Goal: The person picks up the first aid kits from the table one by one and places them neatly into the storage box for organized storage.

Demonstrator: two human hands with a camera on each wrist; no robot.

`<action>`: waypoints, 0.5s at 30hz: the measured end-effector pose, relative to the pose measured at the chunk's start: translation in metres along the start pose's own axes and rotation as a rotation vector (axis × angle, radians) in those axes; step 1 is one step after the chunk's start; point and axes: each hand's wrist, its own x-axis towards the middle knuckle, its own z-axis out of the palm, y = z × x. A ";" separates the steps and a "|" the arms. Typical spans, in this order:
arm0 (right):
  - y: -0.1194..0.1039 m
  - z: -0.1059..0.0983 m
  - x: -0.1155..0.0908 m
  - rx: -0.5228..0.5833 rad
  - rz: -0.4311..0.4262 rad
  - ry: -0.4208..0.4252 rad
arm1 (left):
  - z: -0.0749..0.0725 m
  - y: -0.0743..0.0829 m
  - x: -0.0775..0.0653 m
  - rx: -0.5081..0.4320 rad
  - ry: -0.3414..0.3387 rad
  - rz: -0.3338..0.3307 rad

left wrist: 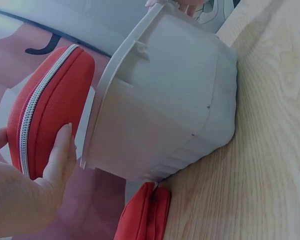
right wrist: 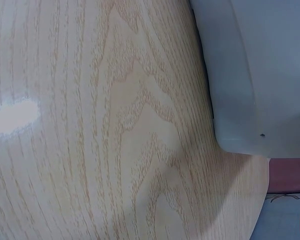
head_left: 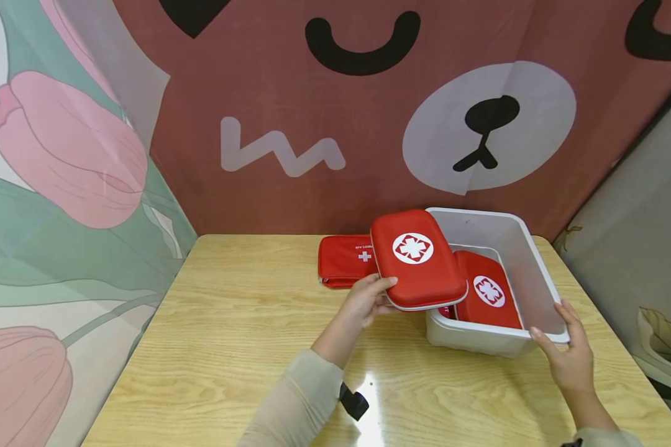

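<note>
My left hand [head_left: 365, 301] grips the near left corner of a red zippered first aid case [head_left: 422, 273] with a white round emblem. In the left wrist view the thumb and fingers of that hand pinch the case [left wrist: 65, 95] across its silver zipper, beside the rim of a white plastic bin. My right hand [head_left: 573, 354] holds the near right corner of the bin [head_left: 481, 338], thumb and fingers over the rim. Inside the bin lies another red case [head_left: 483, 288] with the same emblem, partly covered by the held one.
A flat red first aid pouch [head_left: 343, 261] with a white cross lies on the wooden table [head_left: 246, 347], left of the bin and partly behind the held case. A printed cloth backdrop [head_left: 285, 205] rises at the table's far edge, with more cloth at both sides.
</note>
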 end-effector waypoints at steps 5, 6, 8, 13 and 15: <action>0.000 0.000 0.000 0.001 0.005 0.002 | 0.006 -0.002 0.001 -0.005 -0.013 -0.010; 0.000 0.000 0.000 0.000 0.004 0.003 | 0.007 -0.002 0.002 -0.005 -0.014 -0.011; 0.001 0.000 0.001 -0.008 0.008 0.001 | 0.010 -0.003 0.002 -0.003 -0.017 -0.009; 0.003 -0.002 0.001 -0.028 0.022 -0.014 | 0.016 -0.004 0.003 0.005 -0.008 -0.021; 0.002 -0.002 0.001 -0.030 0.024 -0.018 | 0.018 -0.005 0.004 0.009 -0.001 -0.027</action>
